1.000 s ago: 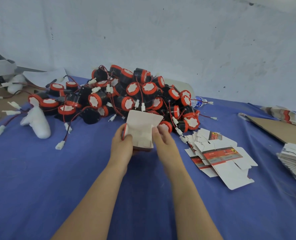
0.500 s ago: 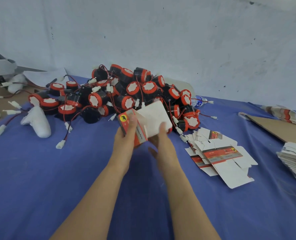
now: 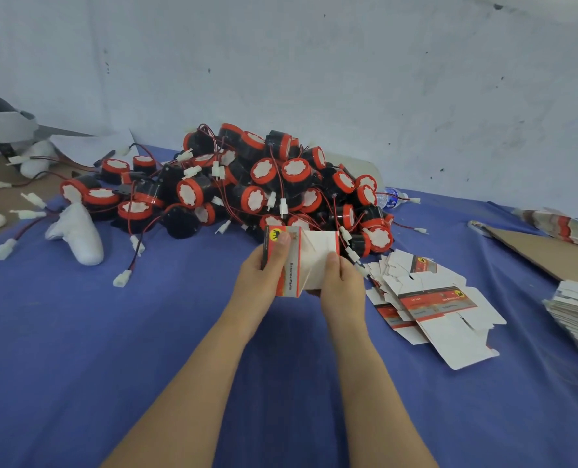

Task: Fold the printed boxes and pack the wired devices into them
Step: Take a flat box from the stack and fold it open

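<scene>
The printed box is now turned red face up and squared.
At mid-bench, the left grip pinches it, thumb on the red face, and the right grip holds its white end. A second ago only the blank side showed, so folding looks nearly done. Flat blanks lie at three o'clock, and the wired devices pile at twelve, awaiting packing.

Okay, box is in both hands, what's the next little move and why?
Probably tuck the white end flaps closed with the right hand while the left hand steadies the printed box: that end looks folded over but not yet flat, and the wired devices lie unpacked behind it.
</scene>
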The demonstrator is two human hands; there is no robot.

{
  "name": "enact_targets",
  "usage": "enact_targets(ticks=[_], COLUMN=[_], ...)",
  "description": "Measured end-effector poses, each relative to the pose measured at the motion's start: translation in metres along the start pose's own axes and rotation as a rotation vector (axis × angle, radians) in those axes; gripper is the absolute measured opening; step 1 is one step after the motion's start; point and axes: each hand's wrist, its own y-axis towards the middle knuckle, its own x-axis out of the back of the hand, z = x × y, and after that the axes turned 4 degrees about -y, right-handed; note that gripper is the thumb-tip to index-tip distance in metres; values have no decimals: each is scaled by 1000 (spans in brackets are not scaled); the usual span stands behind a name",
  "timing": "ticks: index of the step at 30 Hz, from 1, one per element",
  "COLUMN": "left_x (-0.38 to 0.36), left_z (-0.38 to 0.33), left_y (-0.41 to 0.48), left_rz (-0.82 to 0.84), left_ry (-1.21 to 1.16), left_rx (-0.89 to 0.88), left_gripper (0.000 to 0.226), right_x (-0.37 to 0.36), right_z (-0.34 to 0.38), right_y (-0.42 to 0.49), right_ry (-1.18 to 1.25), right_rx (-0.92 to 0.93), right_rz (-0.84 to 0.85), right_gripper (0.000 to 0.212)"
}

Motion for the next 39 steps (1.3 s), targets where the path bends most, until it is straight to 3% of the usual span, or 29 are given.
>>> enact_targets(ticks=[2, 4, 7, 11, 13, 15, 18, 20, 22, 26, 30, 32, 34, 36, 39], left_x=[0, 5, 9, 4, 2, 1, -2, 1, 5, 7, 11, 12, 14, 15, 13], left_z=[-4, -7, -5, -3, 1, 5, 11, 19, 21, 25, 21, 22, 19, 14, 3], left_y=[0, 1, 1, 3, 5, 6, 3, 7, 6, 4, 7, 9, 12, 13, 11], left_rz=[89, 184, 219, 154, 34, -115, -107, -134, -198, -280, -439, -443, -421, -361, -175], left_ry=[-156, -333, -411, -377, -370, -225, 78, 270, 449, 607, 742, 619, 284, 10, -158], left_rx=[106, 141, 151, 141, 84, -49, -154, -182, -213, -172, -150, -111, 15, 143, 209], left_gripper=[57, 57, 55, 61, 66, 57, 61, 47, 29, 32, 41, 30, 11, 20, 25], right_x=[2, 0, -5, -12, -13, -12, -16, -18, -14, -16, -11, -6, -6, -8, -15], right_z=[0, 3, 3, 5, 5, 10, 13, 10, 4, 2, -2, -7, -10, -10, -3], right_y=[1, -3, -7, -8, -7, -7, -12, -15, -14, -16, -9, -3, -2, -4, -9], right_ry=[205, 553, 564, 244, 355, 518, 332, 173, 45, -117, 19, 29, -58, -162, -219], right_rx=[-172, -416, -524, -388, -327, -322, -130, -42, 0, 122, -65, -171, -176, -115, -36], right_rz=[82, 308, 480, 161, -1, 7, 161, 96, -30, -81, -174, -164, -126, -56, 90], right_gripper=[39, 38, 41, 44, 47, 42, 26, 23, 35, 34, 15, 13, 14, 28, 34])
